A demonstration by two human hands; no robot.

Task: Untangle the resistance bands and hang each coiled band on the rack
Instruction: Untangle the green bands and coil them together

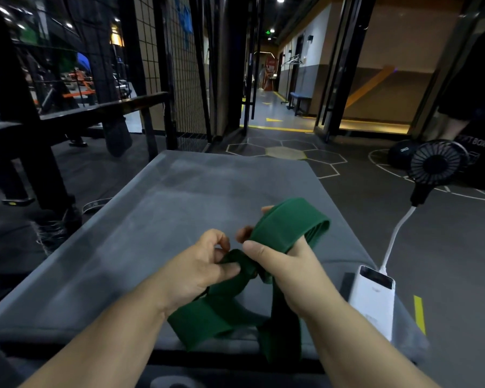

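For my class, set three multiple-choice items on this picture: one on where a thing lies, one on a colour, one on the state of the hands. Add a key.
1. Where does the white power bank lie?
A. Hanging on a hook
B. On the right edge of the grey mat
C. Inside a bag

2. What colour is the band?
A. Red
B. Green
C. Yellow

3. How do the left hand and the right hand stand to the band?
A. Only the left hand grips it
B. Neither touches it
C. Both grip it

Key: 1 B, its case rests on the mat's right edge. 2 B, the whole strip is dark green. 3 C, the left hand pinches the knot and the coil wraps the right hand.
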